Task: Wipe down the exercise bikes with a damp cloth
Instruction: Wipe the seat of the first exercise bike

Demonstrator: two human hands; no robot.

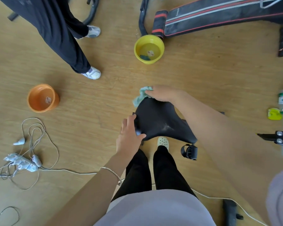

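Grips a crumpled pale green-and-white cloth [140,95] in the right hand [162,93], fingers curled round it, at the narrow front tip of a black padded bike saddle [162,121]. Lets part of the cloth hang over the tip's left side. Lays the left hand [129,134] against the saddle's left edge, fingers straight and slightly spread, thumb across the wide rear part, grasping nothing. Cannot tell what the small pale blur beside that thumb is. Wears a thin silver bracelet [111,172] on the left wrist.

Stands on a light wooden plank floor [203,75] in black trousers and a white perforated clog [163,141], just behind the saddle, with a black strapped pedal [189,151] near the right leg.

Beyond the saddle, well apart on the floor: a round yellow plastic basin [160,44] with a dark green lump lying in it; touching it behind, a black padded bench with red and white stripes [219,15]. To the left: a round orange plastic basin [38,93], and nearer, a white power strip with tangled pale cables [23,163]. At upper left: a second person's legs in dark trousers [69,38] and white sneakers [92,73].
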